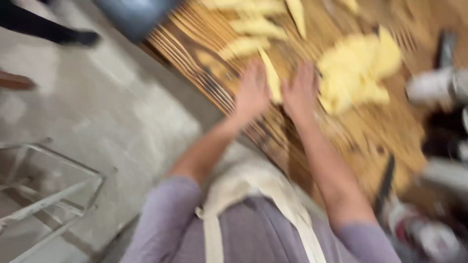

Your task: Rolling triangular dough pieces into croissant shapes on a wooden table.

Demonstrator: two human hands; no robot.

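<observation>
Watching head cam, frame blurry. Left hand (252,92) and right hand (300,90) flat, side by side at centre top, pressing dough strip (271,78) between them on wooden table (370,131). Can't tell if fingers actually grip. My worry: strip tears if rolled unevenly, or smears into dough pile (356,70) just right.

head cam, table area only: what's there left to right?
Left hand → narrow pale dough strip between the hands → right hand → heap of yellow dough → blurred white and dark items at the wooden table's right edge, too smeared to identify.
</observation>
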